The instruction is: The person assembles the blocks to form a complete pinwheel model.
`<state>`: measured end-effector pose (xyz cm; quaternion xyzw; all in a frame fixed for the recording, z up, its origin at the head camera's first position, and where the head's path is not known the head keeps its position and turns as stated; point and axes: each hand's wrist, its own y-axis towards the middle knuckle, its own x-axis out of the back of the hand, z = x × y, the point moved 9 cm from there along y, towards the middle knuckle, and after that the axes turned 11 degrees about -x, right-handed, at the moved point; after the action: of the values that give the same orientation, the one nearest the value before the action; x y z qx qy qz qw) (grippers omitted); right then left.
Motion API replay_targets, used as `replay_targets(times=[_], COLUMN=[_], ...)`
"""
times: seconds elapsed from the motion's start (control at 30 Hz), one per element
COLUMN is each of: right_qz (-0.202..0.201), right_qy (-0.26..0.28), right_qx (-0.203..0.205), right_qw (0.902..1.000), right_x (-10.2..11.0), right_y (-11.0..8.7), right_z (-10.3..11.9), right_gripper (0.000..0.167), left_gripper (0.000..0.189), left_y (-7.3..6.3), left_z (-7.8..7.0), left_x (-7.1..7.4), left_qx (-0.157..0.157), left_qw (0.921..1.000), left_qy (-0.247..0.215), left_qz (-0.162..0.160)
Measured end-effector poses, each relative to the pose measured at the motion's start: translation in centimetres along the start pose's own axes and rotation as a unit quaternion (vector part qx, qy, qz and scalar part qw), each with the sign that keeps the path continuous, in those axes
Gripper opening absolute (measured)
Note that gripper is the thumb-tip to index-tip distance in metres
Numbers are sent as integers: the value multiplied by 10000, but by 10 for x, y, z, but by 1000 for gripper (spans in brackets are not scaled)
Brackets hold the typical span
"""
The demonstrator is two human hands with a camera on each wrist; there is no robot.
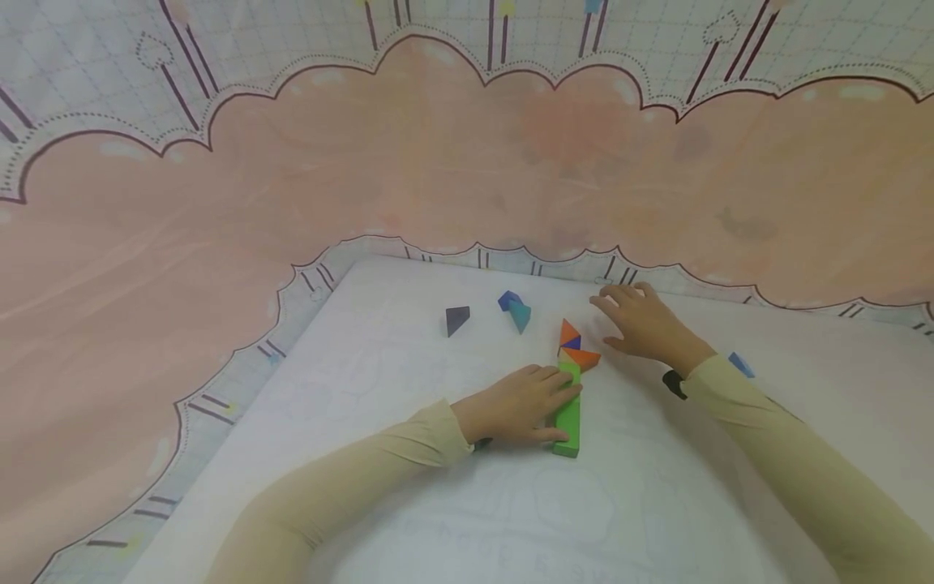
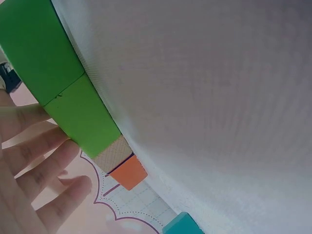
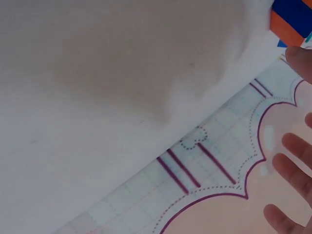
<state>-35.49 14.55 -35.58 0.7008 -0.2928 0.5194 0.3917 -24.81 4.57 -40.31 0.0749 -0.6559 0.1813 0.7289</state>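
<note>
My left hand (image 1: 521, 405) lies over a long green bar (image 1: 567, 418), fingers across its top and thumb by its near end. In the left wrist view a seam splits the bar into two shades of green, and the straight fingers touch its side. Beyond its far end come a bare-wood face (image 2: 114, 152) and orange triangular blocks (image 1: 582, 359), with a blue piece (image 1: 573, 343) between the orange ones. To the right of these, my right hand (image 1: 642, 324) hovers with fingers spread, holding nothing. The right wrist view catches orange-and-blue blocks (image 3: 292, 22) near a fingertip.
Farther back on the white tabletop (image 1: 350, 357) lie a dark grey block (image 1: 457, 319) and a teal block (image 1: 520, 315) against a blue-violet one (image 1: 508, 300). A blue block (image 1: 741, 365) sits beyond the right wrist. Patterned cloth (image 1: 474, 178) rises behind the table's far edge.
</note>
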Motion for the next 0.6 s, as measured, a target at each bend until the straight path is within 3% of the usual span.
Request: replay_targets(times=[0.23, 0.6], right_qz=[-23, -328], right_qy=[-95, -19], right_qx=[-464, -720], right_qw=[9989, 9969], right_x=[9, 22], right_y=[-24, -72], right_z=[-26, -75], right_gripper=[63, 63], left_gripper=[69, 70], left_y=[0, 0], left_z=[-1, 0], left_x=[0, -2], left_qx=[-18, -23], left_qw=[10000, 10000], left_qy=[64, -1], left_qz=[-54, -79])
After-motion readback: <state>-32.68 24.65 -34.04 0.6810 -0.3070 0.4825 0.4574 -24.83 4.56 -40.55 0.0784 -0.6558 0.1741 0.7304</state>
